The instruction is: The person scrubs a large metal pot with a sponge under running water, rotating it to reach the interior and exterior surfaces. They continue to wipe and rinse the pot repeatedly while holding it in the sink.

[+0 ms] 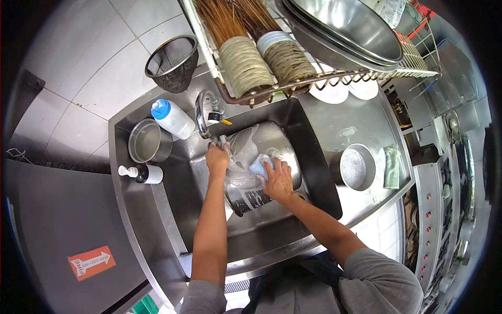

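A soapy stainless steel container (277, 140) lies tilted in the sink (246, 230), with white foam streaks over its side and dark patches near its lower end. My left hand (218, 158) is closed at the container's left edge, just below the tap; its fingertips are partly hidden. Under my right hand (278, 181), a pale blue scrubbing cloth (259, 165) is pressed against the container's wet side, fingers curled over it.
A curved tap (200, 112) rises behind the sink. Left of it stand a blue-capped bottle (175, 120), a round metal pot (149, 141) and a pump bottle (146, 174). A metal bowl (357, 167) and green cloth (391, 167) sit right. A wire rack (334, 78) overhangs the back.
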The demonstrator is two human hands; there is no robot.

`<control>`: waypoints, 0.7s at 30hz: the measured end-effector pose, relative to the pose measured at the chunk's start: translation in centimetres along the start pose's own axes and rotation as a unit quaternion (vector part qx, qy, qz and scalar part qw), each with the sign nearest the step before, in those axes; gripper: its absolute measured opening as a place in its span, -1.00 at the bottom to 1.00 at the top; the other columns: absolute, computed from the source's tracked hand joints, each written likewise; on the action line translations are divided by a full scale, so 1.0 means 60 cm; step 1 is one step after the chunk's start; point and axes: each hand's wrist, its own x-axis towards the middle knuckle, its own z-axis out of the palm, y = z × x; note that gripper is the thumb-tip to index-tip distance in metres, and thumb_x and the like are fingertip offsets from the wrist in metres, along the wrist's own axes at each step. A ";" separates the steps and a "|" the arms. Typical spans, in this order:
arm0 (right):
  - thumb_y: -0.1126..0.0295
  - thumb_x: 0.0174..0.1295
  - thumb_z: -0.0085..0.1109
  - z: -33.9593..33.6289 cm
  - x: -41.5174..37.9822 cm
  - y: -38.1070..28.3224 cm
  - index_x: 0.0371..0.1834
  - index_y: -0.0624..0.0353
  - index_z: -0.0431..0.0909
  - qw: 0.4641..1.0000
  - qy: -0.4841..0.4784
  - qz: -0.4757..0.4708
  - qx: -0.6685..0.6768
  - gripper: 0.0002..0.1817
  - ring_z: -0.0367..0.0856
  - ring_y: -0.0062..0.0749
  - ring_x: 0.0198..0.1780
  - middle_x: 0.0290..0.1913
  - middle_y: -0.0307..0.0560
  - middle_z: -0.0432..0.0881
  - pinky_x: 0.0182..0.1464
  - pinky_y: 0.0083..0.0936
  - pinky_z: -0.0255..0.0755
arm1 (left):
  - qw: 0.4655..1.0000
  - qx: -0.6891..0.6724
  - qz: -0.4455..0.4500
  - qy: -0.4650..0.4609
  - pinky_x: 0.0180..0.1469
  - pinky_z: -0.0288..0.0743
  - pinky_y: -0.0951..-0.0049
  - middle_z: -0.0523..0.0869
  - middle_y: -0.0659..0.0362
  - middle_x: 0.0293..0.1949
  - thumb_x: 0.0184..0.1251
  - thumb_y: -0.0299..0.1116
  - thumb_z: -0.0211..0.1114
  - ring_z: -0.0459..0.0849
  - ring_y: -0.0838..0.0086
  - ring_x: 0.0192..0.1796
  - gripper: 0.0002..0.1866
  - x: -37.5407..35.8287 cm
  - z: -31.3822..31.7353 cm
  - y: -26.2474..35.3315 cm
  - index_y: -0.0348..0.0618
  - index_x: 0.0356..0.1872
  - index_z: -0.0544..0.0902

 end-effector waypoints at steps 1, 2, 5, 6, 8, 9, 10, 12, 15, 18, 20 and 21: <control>0.19 0.12 0.23 0.004 -0.017 0.002 0.15 0.10 0.45 0.999 0.005 -0.047 -0.003 -0.49 0.36 0.11 0.03 0.09 0.24 0.36 0.04 -0.04 0.28 | 0.993 0.016 -0.070 -0.092 0.22 0.35 0.13 0.71 -0.13 -0.16 0.22 -0.02 0.27 0.63 0.00 -0.08 -0.44 0.015 -0.001 0.006 -0.28 0.09 0.55; 0.19 0.13 0.21 0.010 -0.035 0.003 0.14 0.09 0.47 0.995 0.010 -0.095 -0.005 -0.51 0.36 0.09 0.02 0.10 0.24 0.37 0.04 -0.03 0.27 | 0.993 0.019 -0.069 -0.091 0.22 0.35 0.13 0.71 -0.13 -0.16 0.22 -0.02 0.27 0.63 0.00 -0.08 -0.44 0.033 -0.002 0.014 -0.28 0.09 0.55; 0.17 0.18 0.14 0.023 -0.073 0.004 0.13 0.06 0.51 0.981 -0.066 -0.178 -0.041 -0.55 0.37 0.02 0.02 0.11 0.17 0.39 0.04 -0.07 0.26 | 0.931 0.017 -0.203 -0.304 0.19 0.30 0.00 0.73 -0.02 -0.13 0.27 0.15 0.11 0.68 0.13 -0.05 -0.43 0.063 0.050 -0.032 -0.17 0.00 0.61; 0.17 0.18 0.12 0.026 -0.071 0.005 0.12 0.05 0.52 0.971 -0.093 -0.219 -0.030 -0.56 0.38 0.00 0.02 0.12 0.13 0.39 0.04 -0.10 0.26 | 0.932 0.021 -0.205 -0.300 0.19 0.30 0.00 0.73 -0.02 -0.13 0.27 0.15 0.11 0.68 0.13 -0.05 -0.43 0.055 0.063 -0.047 -0.17 0.00 0.61; 0.17 0.18 0.13 0.034 -0.014 0.008 0.12 0.04 0.53 0.987 -0.038 -0.155 -0.023 -0.56 0.38 -0.01 0.02 0.11 0.11 0.40 0.05 -0.11 0.26 | 0.933 -0.063 -0.231 -0.270 0.13 0.33 -0.01 0.75 0.06 -0.17 0.34 0.10 0.07 0.68 0.11 -0.03 -0.51 0.017 0.070 -0.056 -0.10 -0.05 0.64; 0.17 0.17 0.14 0.039 0.020 0.011 0.11 0.03 0.54 0.996 0.008 -0.082 -0.020 -0.57 0.39 -0.02 0.01 0.10 0.08 0.41 0.05 -0.13 0.26 | 0.933 -0.053 -0.233 -0.269 0.13 0.33 -0.01 0.75 0.06 -0.17 0.34 0.10 0.07 0.68 0.11 -0.03 -0.51 -0.008 0.064 -0.058 -0.10 -0.05 0.64; 0.20 0.13 0.16 0.031 0.063 0.010 0.10 0.02 0.55 0.999 0.022 -0.025 -0.006 -0.57 0.39 -0.02 0.02 0.08 0.07 0.41 0.05 -0.13 0.27 | 0.957 -0.050 -0.179 -0.224 0.06 0.37 0.00 0.75 0.07 -0.21 0.38 0.05 0.04 0.68 0.12 -0.06 -0.56 -0.046 0.052 -0.060 -0.07 -0.07 0.65; 0.25 0.05 0.22 0.020 0.141 0.000 0.06 -0.02 0.58 0.998 0.003 0.069 -0.012 -0.57 0.39 -0.02 0.04 0.05 0.05 0.42 0.04 -0.12 0.29 | 0.973 -0.036 -0.136 -0.181 -0.01 0.41 0.01 0.76 0.08 -0.24 0.41 0.01 0.01 0.69 0.13 -0.09 -0.60 -0.123 0.022 -0.039 -0.04 -0.08 0.65; 0.31 -0.03 0.25 0.027 0.108 -0.011 0.02 -0.08 0.61 0.998 -0.046 0.033 0.023 -0.56 0.40 -0.01 0.06 0.02 0.04 0.43 0.02 -0.11 0.31 | 0.972 -0.056 -0.100 -0.205 0.02 0.35 0.02 0.76 0.11 -0.27 0.46 -0.08 -0.02 0.71 0.20 -0.13 -0.67 -0.195 -0.008 0.012 -0.03 -0.11 0.63; 0.30 -0.19 0.33 -0.004 0.100 0.043 0.01 -0.09 0.62 0.990 -0.022 -0.132 0.040 -0.47 0.45 -0.03 -0.10 -0.13 0.03 0.42 -0.12 -0.12 0.34 | 0.985 -0.057 -0.060 -0.152 0.05 0.32 0.04 0.76 0.17 -0.30 0.47 -0.09 -0.02 0.72 0.27 -0.19 -0.68 -0.244 -0.014 0.019 -0.03 -0.14 0.63; 0.35 -0.06 0.24 -0.006 0.136 0.090 -0.03 -0.12 0.63 0.994 -0.065 0.079 -0.039 -0.58 0.43 -0.03 0.02 0.01 0.03 0.45 -0.03 -0.13 0.34 | 0.982 -0.082 -0.064 -0.160 -0.06 0.40 0.12 0.76 0.20 -0.39 0.45 -0.07 0.02 0.72 0.29 -0.24 -0.68 -0.274 -0.017 0.023 -0.05 -0.19 0.62; 0.35 -0.02 0.20 -0.006 0.132 0.091 -0.02 -0.07 0.62 0.992 0.018 0.115 -0.055 -0.60 0.45 -0.06 -0.05 -0.08 0.01 0.46 -0.09 -0.16 0.33 | 0.980 -0.096 -0.064 -0.163 -0.12 0.43 0.16 0.75 0.21 -0.44 0.44 -0.06 0.04 0.72 0.30 -0.27 -0.68 -0.283 -0.016 0.027 -0.06 -0.22 0.61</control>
